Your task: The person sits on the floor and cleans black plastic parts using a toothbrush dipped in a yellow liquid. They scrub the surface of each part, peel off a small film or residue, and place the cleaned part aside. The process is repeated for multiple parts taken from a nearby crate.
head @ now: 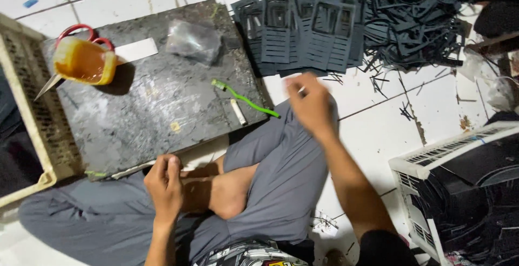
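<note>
My right hand [311, 102] is blurred above my knee, just below a fanned stack of dark cut-out sheets [303, 28]; whether it holds anything is unclear. My left hand [165, 182] rests with curled fingers by my bare foot [230, 195], at the near edge of a dark work board [157, 98]. Nothing shows in it. On the board lie a green toothbrush [246, 99] and a small white cylinder [238, 112], both to the left of my right hand.
A yellow tub of orange-brown liquid [84, 61] sits on the board's far left over red-handled scissors [81, 31], beside a white strip [135, 50] and a crumpled plastic bag [193, 40]. Dark scrap strips [416, 17] pile up at the back right. White crates stand at the left [27, 109] and right [459, 158].
</note>
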